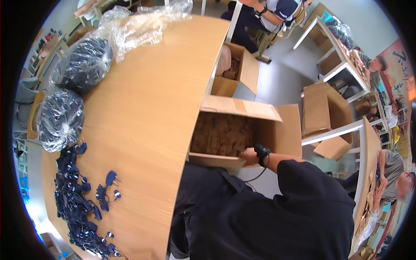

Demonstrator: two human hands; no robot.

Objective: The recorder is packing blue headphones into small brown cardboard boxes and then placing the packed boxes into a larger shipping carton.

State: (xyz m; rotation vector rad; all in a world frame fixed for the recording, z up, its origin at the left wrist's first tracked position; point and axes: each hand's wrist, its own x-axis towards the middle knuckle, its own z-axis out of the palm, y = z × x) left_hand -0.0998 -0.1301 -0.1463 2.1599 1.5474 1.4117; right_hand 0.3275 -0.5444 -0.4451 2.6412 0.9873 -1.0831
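**Brown cardboard pieces (223, 134) fill an open box (212, 160), right hand (249, 156) at its rim**

In the head view, the right hand reaches to the near right corner of the box, just beside the pieces. Its fingers are partly hidden, so I cannot tell whether it grips anything; the left hand is out of sight, its state unknown. A black wristband (262, 151) with a cord circles the right wrist.

Left of the box stretches a wooden surface (147, 112). On its side farthest from the box lie a heap of dark cables with plugs (73, 203), two stuffed clear bags (84, 65) and crumpled plastic sheeting (138, 30). One loose cable (102, 197) sits closer to the box.

Beyond the box stand a second carton (249, 73) and a seated co-worker (281, 15); right of it, a third carton (316, 108).
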